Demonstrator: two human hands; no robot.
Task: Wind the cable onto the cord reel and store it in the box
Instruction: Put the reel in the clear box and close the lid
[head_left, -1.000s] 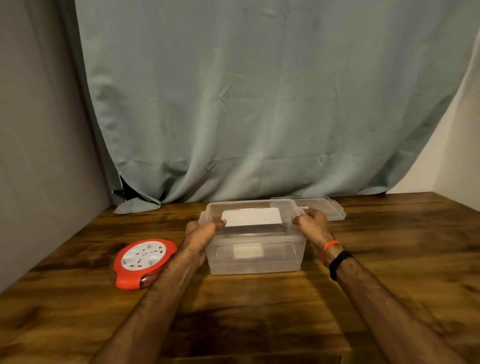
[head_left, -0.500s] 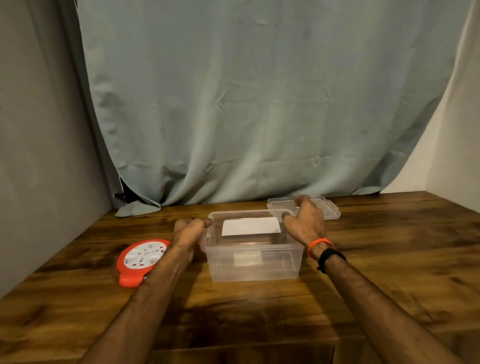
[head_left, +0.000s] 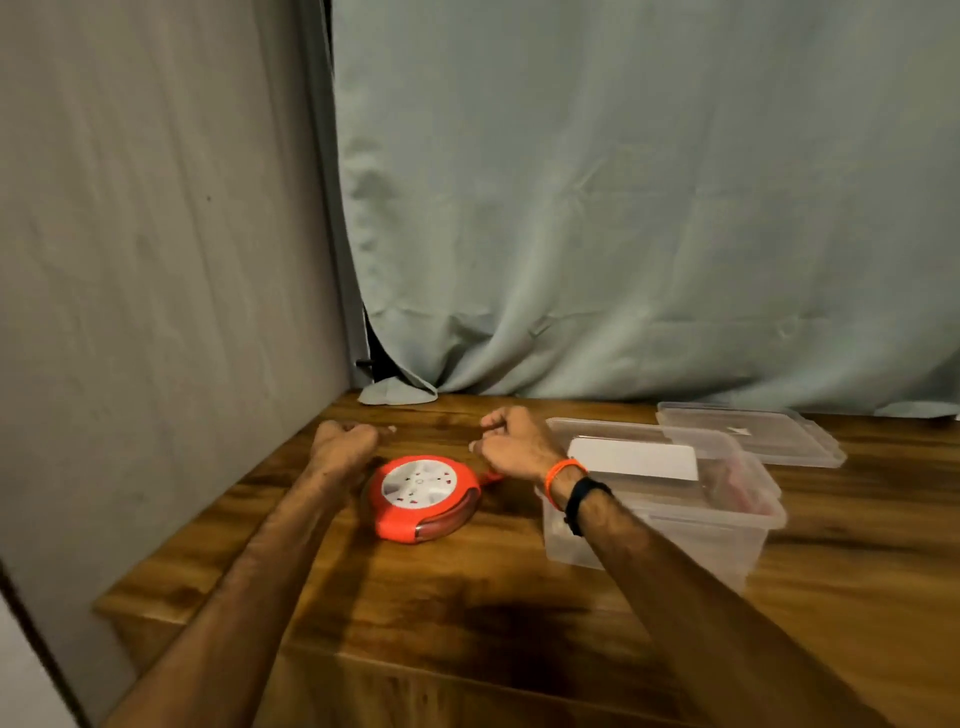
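Orange plastic rims the reel (head_left: 422, 498), a round disc with a white socket face turned up, lying flat on the wooden tabletop (head_left: 467, 597) near its left side. A short orange stub pokes out from the reel's right edge; whether it is the cable or a handle I cannot tell. The left hand (head_left: 344, 446) hovers just beyond the reel's far left edge, fingers curled under into a loose fist with nothing visible in it, and it does not touch the reel. The right hand (head_left: 511, 441) hangs just past the reel's far right edge, also curled, thumb and fingers drawn together; whether it pinches anything is too blurred to tell. That wrist carries an orange band (head_left: 563, 480) and, just behind it, a black band (head_left: 584, 501). Both forearms reach in from the bottom of the view, one on each side of the reel. To the right of the reel, apart from it, stands the clear box (head_left: 727, 525), open at the top, with a white card (head_left: 634, 460) lying across its mouth near the far rim; the right forearm crosses in front of the box's left wall. Behind the box and to its right lies the clear lid (head_left: 748, 434), flat on the tabletop. A pale green curtain (head_left: 623, 208) hangs along the back edge, and a grey wall (head_left: 156, 260) closes the left side.
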